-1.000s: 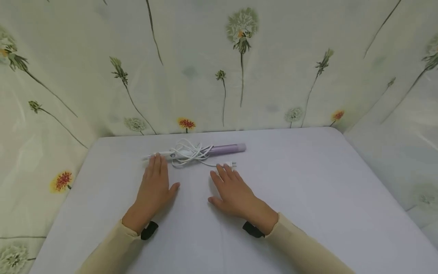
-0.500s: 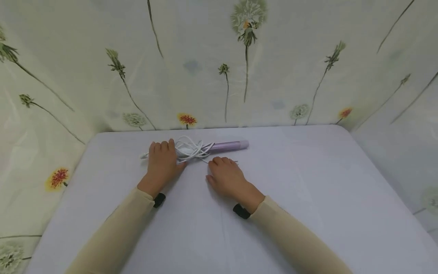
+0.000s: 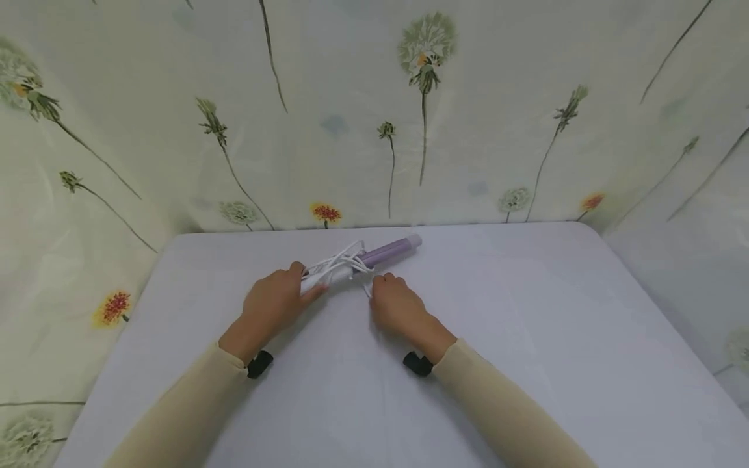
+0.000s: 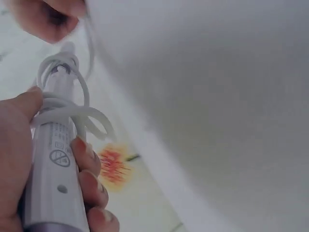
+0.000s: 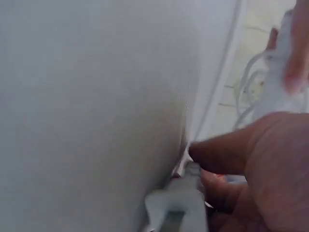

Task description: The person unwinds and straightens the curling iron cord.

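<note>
A curling iron with a white handle (image 4: 55,174) and a purple barrel (image 3: 387,252) is tilted up to the right near the table's back. My left hand (image 3: 275,300) grips the handle, thumb on one side and fingers curled round the other. A white cord (image 3: 342,261) lies in loose loops about the iron's middle. With thumb and fingers, my right hand (image 3: 400,305) pinches the cord's end at the plug (image 5: 178,205), which shows close up in the right wrist view. Its prongs are not clearly visible.
A white-covered table (image 3: 526,312) lies under both hands. Behind it and at the sides hangs a pale curtain (image 3: 333,162) printed with dandelions and orange flowers. Dark straps (image 3: 417,364) sit at both wrists.
The left hand has gone from lying flat by the handle to gripping it, and the iron has turned, its handle end nearer me. The right hand's fingers have curled onto the plug end.
</note>
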Demonstrator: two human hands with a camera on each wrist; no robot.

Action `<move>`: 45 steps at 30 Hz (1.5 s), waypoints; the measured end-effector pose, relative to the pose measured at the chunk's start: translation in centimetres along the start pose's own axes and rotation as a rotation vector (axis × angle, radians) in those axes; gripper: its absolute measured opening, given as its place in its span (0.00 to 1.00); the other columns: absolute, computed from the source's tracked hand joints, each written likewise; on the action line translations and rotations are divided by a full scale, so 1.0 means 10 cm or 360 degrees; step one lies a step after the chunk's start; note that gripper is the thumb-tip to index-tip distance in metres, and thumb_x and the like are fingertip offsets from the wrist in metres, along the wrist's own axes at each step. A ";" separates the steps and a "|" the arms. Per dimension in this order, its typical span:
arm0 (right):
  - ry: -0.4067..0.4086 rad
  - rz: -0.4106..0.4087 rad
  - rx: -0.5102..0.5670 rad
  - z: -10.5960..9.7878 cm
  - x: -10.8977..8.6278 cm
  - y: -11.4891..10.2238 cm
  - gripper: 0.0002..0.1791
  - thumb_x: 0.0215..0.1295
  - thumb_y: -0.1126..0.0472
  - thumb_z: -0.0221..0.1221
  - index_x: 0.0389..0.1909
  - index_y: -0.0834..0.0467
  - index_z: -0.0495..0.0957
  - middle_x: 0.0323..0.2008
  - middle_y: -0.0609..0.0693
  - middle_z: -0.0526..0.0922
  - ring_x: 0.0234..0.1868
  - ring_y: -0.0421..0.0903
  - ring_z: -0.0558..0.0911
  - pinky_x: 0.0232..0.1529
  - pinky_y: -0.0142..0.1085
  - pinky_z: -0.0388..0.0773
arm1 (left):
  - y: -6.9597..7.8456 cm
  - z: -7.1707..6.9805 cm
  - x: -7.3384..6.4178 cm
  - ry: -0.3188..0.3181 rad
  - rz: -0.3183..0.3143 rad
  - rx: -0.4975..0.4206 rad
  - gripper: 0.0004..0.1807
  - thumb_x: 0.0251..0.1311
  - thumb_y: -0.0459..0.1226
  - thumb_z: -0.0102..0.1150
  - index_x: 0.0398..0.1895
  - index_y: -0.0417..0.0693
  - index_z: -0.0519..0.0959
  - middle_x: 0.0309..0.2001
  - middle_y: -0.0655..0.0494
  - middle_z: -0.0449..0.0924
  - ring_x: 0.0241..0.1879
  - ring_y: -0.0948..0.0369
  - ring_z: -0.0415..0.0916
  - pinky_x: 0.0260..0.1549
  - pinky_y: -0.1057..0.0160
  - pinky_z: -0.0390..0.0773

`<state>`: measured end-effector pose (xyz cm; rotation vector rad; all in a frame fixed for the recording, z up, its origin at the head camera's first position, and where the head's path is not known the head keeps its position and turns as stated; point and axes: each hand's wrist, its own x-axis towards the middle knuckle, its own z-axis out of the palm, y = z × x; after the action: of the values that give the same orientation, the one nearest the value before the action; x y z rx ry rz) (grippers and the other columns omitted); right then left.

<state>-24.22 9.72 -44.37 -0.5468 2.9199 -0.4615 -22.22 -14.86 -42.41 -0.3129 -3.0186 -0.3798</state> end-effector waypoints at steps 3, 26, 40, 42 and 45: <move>0.0078 0.0030 0.0260 0.00 -0.08 0.15 0.08 0.78 0.62 0.53 0.46 0.64 0.74 0.38 0.56 0.77 0.39 0.53 0.78 0.41 0.48 0.78 | 0.10 -0.12 -0.23 0.0009 0.0040 -0.0063 0.33 0.69 0.63 0.61 0.53 0.41 0.75 0.25 0.54 0.75 0.19 0.57 0.70 0.16 0.58 0.67; -0.0103 -0.0190 0.1318 -1.42 -0.84 1.31 0.20 0.82 0.54 0.54 0.63 0.63 0.78 0.35 0.54 0.76 0.36 0.51 0.75 0.31 0.38 0.75 | 0.35 -0.37 -1.11 -0.0249 0.0182 -0.0636 0.26 0.71 0.62 0.58 0.56 0.53 0.72 0.30 0.61 0.76 0.26 0.62 0.71 0.25 0.60 0.71; -0.0095 -0.0540 0.0936 -1.10 -1.47 0.13 0.16 0.84 0.53 0.51 0.63 0.51 0.79 0.24 0.45 0.66 0.28 0.45 0.69 0.34 0.40 0.72 | 0.44 -0.27 -1.00 -0.0167 -0.0013 -0.0775 0.17 0.83 0.48 0.43 0.55 0.45 0.73 0.40 0.52 0.83 0.32 0.60 0.77 0.30 0.59 0.76; -0.0041 -0.0507 0.0902 -1.05 -1.44 0.03 0.19 0.85 0.50 0.49 0.67 0.49 0.77 0.26 0.44 0.70 0.31 0.45 0.71 0.39 0.42 0.74 | 0.48 -0.26 -0.98 -0.0156 -0.0030 -0.0753 0.18 0.83 0.49 0.44 0.56 0.44 0.72 0.39 0.52 0.83 0.31 0.60 0.77 0.30 0.59 0.76; 0.0099 -0.0543 0.0820 -1.00 -1.40 -0.12 0.22 0.86 0.51 0.46 0.73 0.50 0.72 0.33 0.46 0.75 0.35 0.45 0.72 0.47 0.45 0.76 | 0.54 -0.25 -0.96 -0.0136 -0.0037 -0.0731 0.18 0.83 0.49 0.45 0.56 0.43 0.71 0.36 0.53 0.82 0.29 0.60 0.76 0.29 0.59 0.76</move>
<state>-12.72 16.60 -33.53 -0.9526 2.5970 -1.2401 -11.55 -12.25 -39.80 -0.3287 -2.9838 -1.0899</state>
